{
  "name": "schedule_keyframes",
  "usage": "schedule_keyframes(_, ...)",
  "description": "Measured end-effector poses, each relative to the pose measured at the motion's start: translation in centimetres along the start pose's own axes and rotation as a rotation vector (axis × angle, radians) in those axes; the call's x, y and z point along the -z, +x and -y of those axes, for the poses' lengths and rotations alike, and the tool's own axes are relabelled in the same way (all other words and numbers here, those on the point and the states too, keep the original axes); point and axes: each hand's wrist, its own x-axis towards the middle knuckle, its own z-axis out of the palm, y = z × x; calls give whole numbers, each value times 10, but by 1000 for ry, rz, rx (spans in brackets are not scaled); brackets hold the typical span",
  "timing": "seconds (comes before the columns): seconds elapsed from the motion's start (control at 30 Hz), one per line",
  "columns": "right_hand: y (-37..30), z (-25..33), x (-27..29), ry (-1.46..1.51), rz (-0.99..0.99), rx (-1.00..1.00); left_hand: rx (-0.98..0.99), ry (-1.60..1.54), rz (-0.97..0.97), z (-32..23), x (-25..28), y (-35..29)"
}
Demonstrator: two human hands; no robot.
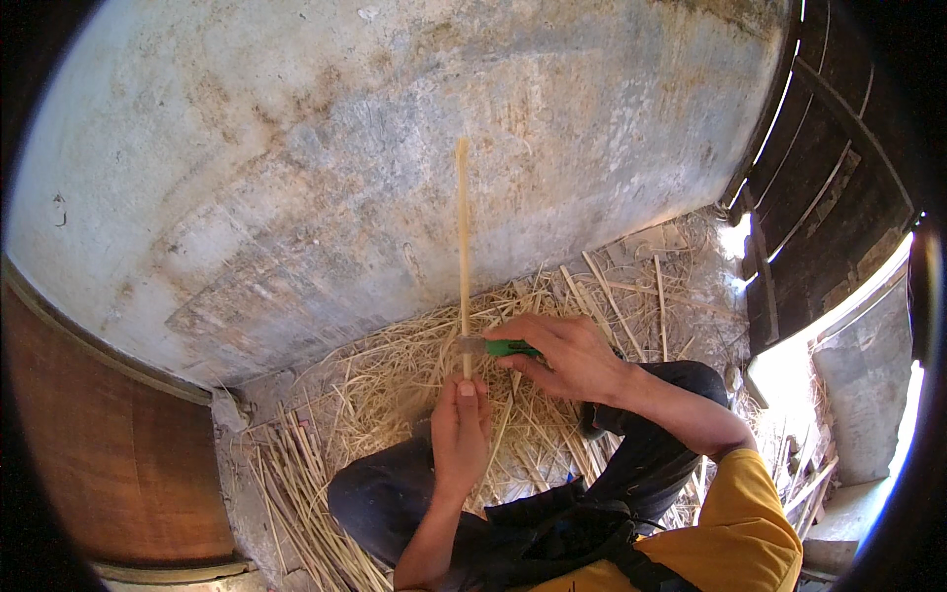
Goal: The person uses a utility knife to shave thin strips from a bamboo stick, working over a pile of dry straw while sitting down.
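Observation:
A long, thin bamboo strip (464,227) stands nearly upright in front of me, its far end against the view of the wall. My left hand (461,424) pinches its near end between thumb and fingers. In my right hand (567,357) is a knife with a green handle (505,347). Its short blade lies across the strip, just beyond my left fingertips. The fingers of my right hand are wrapped round the handle, hiding part of it.
Pale shavings (395,380) are heaped on the floor around my crossed legs. Several bamboo strips (306,483) lie in a bundle at the left, others at the right. A stained plaster wall (395,178) rises ahead; a brown wooden panel (109,434) stands left, dark boards (819,187) right.

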Motion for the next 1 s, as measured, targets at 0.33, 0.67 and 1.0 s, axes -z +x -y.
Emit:
schedule_keyframes(0.33,-8,4,-3,-101,67,107,-219,450,-111,-3,-6,-2)
schedule_keyframes(0.67,-9,9,-10,-180,-56,135,-267,609,-187,-8,-12,-6)
schedule_keyframes(1.0,-3,6,-2,-206,-67,47,-302,691,-170,-5,-9,-9)
